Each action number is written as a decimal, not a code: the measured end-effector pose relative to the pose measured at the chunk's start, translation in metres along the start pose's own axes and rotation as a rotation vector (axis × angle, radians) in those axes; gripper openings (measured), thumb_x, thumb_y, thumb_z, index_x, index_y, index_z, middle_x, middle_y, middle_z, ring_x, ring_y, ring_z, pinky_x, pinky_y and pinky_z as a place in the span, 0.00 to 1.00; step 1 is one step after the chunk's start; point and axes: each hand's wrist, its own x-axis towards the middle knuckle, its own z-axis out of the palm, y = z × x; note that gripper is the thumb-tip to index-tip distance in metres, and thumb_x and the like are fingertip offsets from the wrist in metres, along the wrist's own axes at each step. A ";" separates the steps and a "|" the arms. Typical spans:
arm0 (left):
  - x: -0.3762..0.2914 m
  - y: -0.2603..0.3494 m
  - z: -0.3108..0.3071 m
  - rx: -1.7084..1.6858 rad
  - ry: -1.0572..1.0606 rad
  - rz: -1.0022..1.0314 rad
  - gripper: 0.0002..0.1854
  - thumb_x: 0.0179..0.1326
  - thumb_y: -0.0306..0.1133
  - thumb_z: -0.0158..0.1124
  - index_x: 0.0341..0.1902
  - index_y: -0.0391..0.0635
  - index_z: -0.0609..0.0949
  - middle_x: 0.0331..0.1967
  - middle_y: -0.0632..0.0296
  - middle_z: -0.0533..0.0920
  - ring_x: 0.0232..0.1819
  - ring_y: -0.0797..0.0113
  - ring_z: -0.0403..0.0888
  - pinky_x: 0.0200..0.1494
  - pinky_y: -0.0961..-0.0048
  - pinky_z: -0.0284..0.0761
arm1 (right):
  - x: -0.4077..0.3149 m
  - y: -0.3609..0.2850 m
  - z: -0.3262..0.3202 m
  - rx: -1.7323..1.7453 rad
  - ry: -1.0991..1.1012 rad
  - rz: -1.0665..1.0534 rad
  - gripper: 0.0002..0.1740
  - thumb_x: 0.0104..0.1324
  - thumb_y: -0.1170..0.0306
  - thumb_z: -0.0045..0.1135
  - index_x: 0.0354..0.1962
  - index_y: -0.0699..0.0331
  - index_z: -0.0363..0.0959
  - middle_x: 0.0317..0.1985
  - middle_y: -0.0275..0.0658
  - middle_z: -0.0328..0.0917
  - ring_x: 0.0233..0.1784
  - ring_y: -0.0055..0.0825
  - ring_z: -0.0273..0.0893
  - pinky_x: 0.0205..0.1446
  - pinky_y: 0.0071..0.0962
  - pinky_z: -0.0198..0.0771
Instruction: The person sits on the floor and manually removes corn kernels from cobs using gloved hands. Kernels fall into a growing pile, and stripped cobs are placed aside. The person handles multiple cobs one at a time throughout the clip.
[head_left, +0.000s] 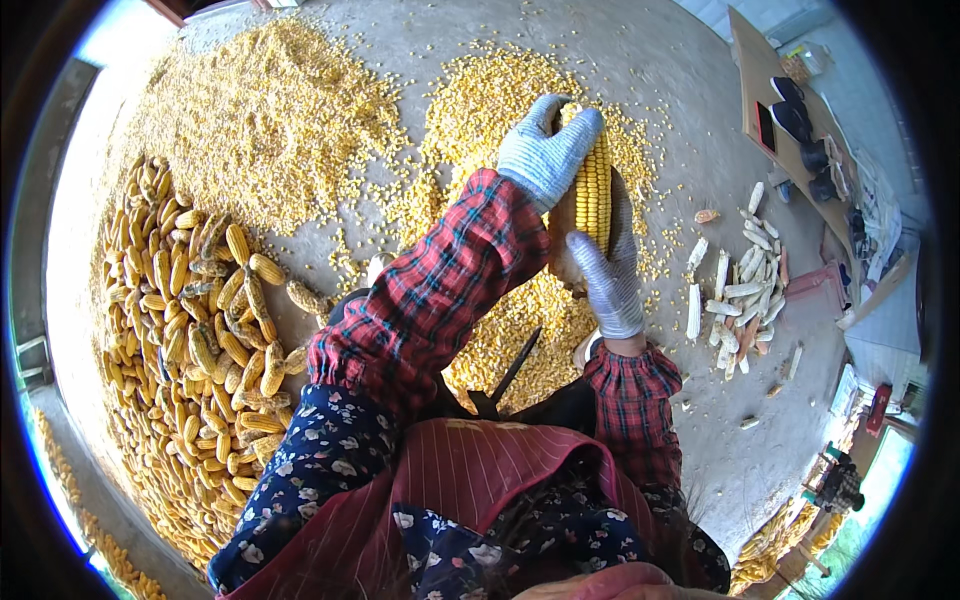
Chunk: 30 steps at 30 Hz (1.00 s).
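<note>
An ear of yellow corn (594, 187) is held lengthwise between both gloved hands. My left hand (541, 154) curls around its far end, with thumb and fingers at the tip. My right hand (613, 285) grips the near end, its thumb along the kernels. Against the ear lies a brown, wood-like piece (562, 244), partly hidden by the hands; its full shape cannot be made out. Beneath them spreads a pile of loose kernels (487, 97). A dark narrow bar (517, 364) slants up between my knees.
A large heap of unshelled ears (202, 337) lies at the left, below another kernel pile (285, 120). Stripped cobs (750, 281) are scattered on the concrete floor (720, 420) at the right. A cardboard sheet (757, 82) holds shoes (791, 112) and a red-edged phone (765, 126).
</note>
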 end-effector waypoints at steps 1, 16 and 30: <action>0.000 -0.002 -0.001 0.021 0.003 -0.001 0.24 0.55 0.47 0.55 0.47 0.39 0.73 0.37 0.50 0.79 0.40 0.62 0.77 0.43 0.70 0.71 | -0.001 0.001 0.001 0.052 -0.005 0.000 0.42 0.55 0.70 0.55 0.62 0.66 0.41 0.61 0.42 0.53 0.64 0.30 0.52 0.64 0.26 0.49; 0.000 -0.010 0.003 0.028 0.033 -0.034 0.23 0.54 0.47 0.55 0.45 0.40 0.76 0.35 0.51 0.79 0.38 0.63 0.77 0.43 0.72 0.70 | -0.004 -0.005 0.002 0.111 -0.009 0.043 0.39 0.56 0.70 0.52 0.62 0.65 0.43 0.60 0.41 0.54 0.63 0.28 0.53 0.64 0.26 0.49; -0.019 0.002 0.015 -0.126 -0.090 -0.052 0.32 0.50 0.44 0.62 0.54 0.36 0.66 0.44 0.51 0.75 0.46 0.67 0.73 0.50 0.73 0.68 | -0.007 0.024 -0.017 0.057 0.287 0.281 0.31 0.63 0.51 0.43 0.55 0.68 0.59 0.48 0.40 0.67 0.50 0.24 0.66 0.53 0.22 0.62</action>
